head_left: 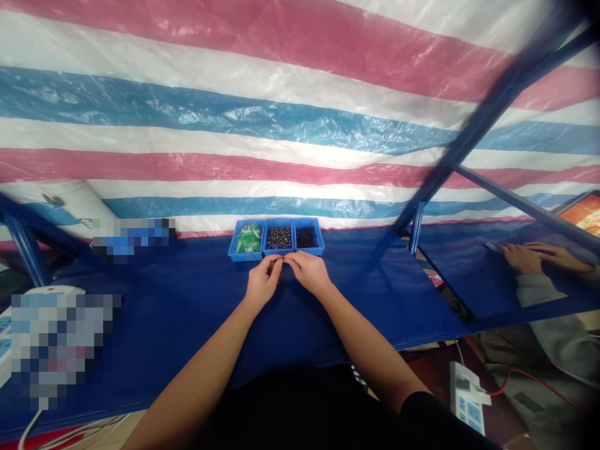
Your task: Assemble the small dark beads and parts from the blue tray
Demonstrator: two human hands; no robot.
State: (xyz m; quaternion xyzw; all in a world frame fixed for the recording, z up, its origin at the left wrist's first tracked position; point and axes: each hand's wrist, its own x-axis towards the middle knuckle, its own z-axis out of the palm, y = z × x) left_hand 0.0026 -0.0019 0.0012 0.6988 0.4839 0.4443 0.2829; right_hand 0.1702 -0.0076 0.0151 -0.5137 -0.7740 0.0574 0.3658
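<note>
My left hand (264, 279) and my right hand (308, 269) meet fingertip to fingertip just in front of three small blue bins. Both are closed in a pinch around something small and dark, too tiny to name. The left bin (246, 257) contains green and clear pieces (249, 238). In the middle bin (279, 252) lie many small brass-and-dark metal parts (279, 237). Small black parts (306, 237) fill the right bin (320, 242). The fingers partly cover the front edges of the middle and right bins.
A blue table (187, 312) stretches beneath my arms. A striped plastic sheet (262, 119) hangs behind it, with a blue metal frame (469, 137) at right. Another person's hands (529, 257) rest on the neighbouring table. Power strips (469, 400) sit low right and at far left.
</note>
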